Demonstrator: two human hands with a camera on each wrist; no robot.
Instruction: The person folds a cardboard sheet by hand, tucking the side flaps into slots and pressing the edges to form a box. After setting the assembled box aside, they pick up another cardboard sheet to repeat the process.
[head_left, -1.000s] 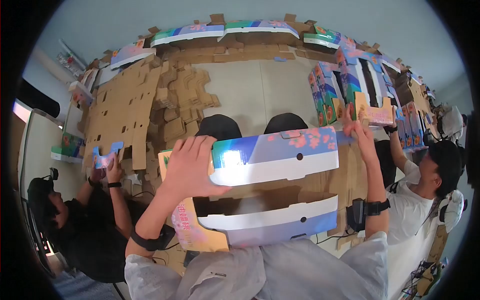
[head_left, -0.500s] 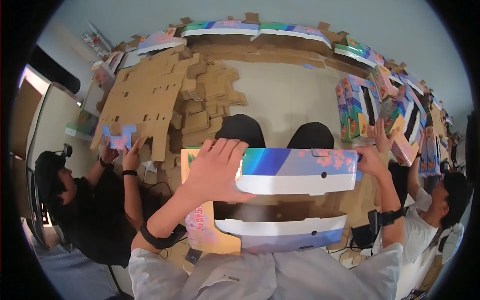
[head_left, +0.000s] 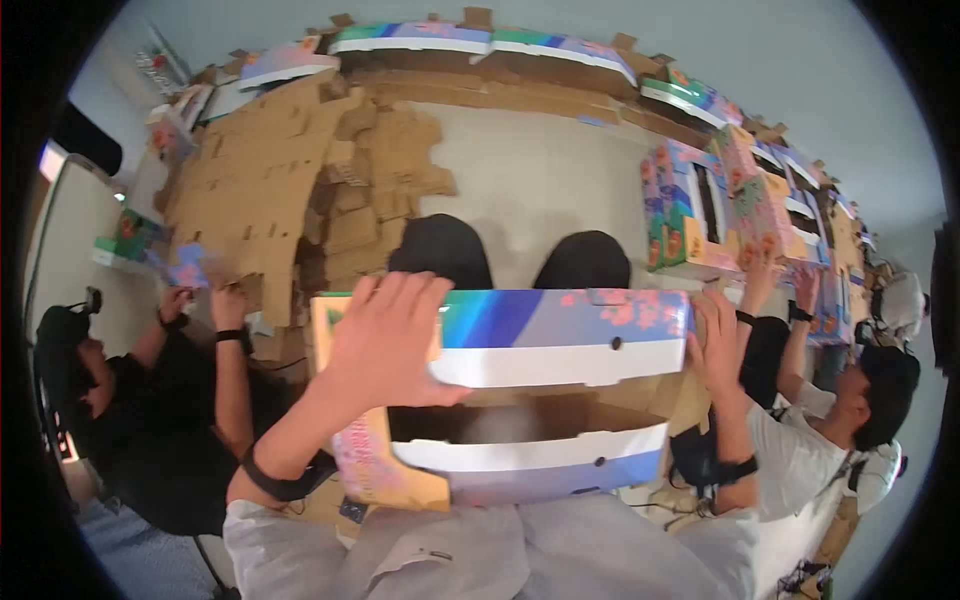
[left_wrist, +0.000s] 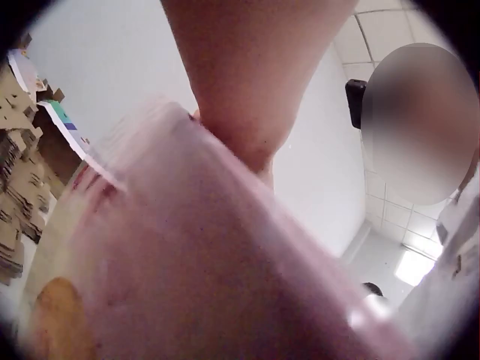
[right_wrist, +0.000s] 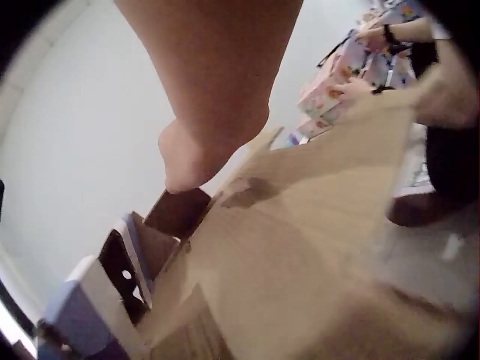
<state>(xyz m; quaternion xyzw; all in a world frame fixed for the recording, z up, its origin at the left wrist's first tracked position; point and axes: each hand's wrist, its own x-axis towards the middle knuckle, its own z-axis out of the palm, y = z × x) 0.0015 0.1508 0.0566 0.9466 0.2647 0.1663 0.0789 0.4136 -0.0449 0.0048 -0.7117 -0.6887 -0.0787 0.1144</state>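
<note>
A printed cardboard box (head_left: 555,365) with a long opening lies across the lap. At its left end my left hand (head_left: 385,340) grips the upper panel, fingers over the far edge and thumb on the near side. In the left wrist view, a blurred pink end panel (left_wrist: 172,247) fills much of the picture below the left hand (left_wrist: 240,135). My right hand (head_left: 715,345) is at the box's right end, fingers extended against it. Seen from the right wrist, a plain brown flap (right_wrist: 285,225) stands out from that end, below the right hand (right_wrist: 199,154); its fingertips are partly hidden.
Flat brown cardboard sheets (head_left: 245,180) are stacked at the left front. Printed boxes (head_left: 690,205) stand at the right, where a person (head_left: 830,420) handles some. Another person (head_left: 140,420) at the left holds a small blue piece (head_left: 188,268). More boxes (head_left: 410,38) line the wall.
My right hand has come in from beyond the box's right end and now touches it. My left hand keeps its grip. The person at the right has lowered a box among the others.
</note>
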